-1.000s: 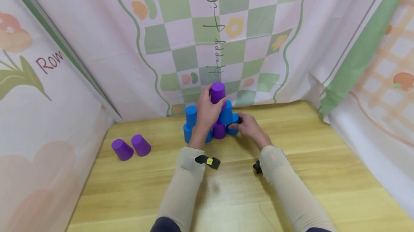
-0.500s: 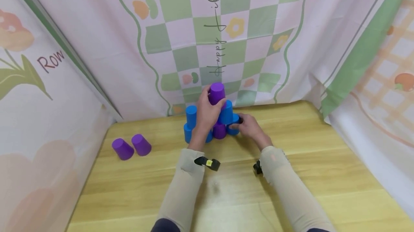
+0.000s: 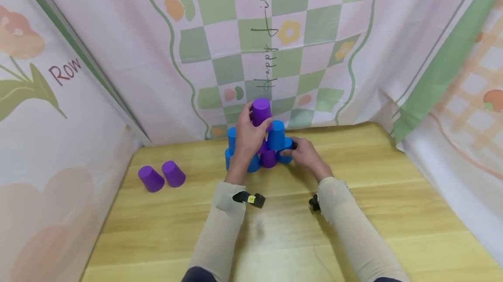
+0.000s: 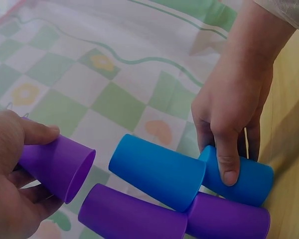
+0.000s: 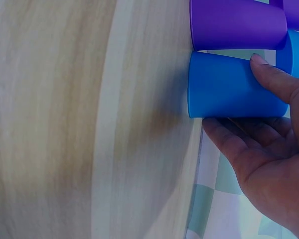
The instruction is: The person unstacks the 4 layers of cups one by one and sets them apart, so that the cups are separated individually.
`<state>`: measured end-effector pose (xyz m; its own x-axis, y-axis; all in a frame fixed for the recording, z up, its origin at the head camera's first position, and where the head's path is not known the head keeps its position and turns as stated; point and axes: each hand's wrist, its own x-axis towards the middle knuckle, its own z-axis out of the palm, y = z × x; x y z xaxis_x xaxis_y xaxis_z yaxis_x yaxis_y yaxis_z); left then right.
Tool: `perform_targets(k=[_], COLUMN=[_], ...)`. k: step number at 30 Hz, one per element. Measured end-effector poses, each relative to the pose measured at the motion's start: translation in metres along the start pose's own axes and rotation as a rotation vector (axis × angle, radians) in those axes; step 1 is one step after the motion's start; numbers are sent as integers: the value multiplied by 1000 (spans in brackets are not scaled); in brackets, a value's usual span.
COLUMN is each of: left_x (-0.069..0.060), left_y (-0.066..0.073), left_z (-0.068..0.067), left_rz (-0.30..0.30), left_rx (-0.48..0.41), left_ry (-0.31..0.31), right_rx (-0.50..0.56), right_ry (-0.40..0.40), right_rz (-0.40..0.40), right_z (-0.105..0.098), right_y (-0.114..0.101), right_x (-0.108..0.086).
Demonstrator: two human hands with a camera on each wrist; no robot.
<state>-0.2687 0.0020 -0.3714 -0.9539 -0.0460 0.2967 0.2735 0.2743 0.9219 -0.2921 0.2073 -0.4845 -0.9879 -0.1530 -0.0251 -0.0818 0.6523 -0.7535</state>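
Upside-down cups form a stacked pyramid at the back of the table. My left hand [image 3: 248,135] grips a purple cup [image 4: 60,167] between thumb and fingers, above the second row; a gap shows between its rim and the cups below. My right hand [image 3: 304,153] holds the bottom row's right-end blue cup [image 5: 234,87], its thumb on one side and fingers on the other. In the left wrist view, a blue cup [image 4: 157,172] and a purple cup [image 4: 132,214] sit in the second row, over a purple cup [image 4: 229,216]. My left hand partly hides the pyramid's left side in the head view.
Two purple cups, a left one [image 3: 151,179] and a right one [image 3: 173,173], stand upside down on the table's left side. A patterned curtain [image 3: 220,72] hangs right behind the pyramid. The wooden table [image 3: 283,238] extends in front.
My left hand has shifted slightly left over the pyramid with the purple cup, uncovering more of the second row's middle. My right hand stays on the blue cup. The head view has turned a little.
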Motion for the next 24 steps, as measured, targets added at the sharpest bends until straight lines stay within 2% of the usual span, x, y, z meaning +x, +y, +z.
perform_targets(k=[5,11,17,24], left_x=[-1,-4,-8,-16], left_y=[2,0,-4,-11], left_z=[-5,-12,-20,-29], left_rz=[-13,-1,-9,-11], left_rx=[9,23,-9,-42], left_ry=[11,34,85,102], right_rx=[-1,-4,-12,-30], right_ry=[4,3,-4,-3], right_rz=[0,-2,-8,-5], right_z=[0,1,0,1], right_y=[0,-1,-2,0], right_x=[1,1,0,1])
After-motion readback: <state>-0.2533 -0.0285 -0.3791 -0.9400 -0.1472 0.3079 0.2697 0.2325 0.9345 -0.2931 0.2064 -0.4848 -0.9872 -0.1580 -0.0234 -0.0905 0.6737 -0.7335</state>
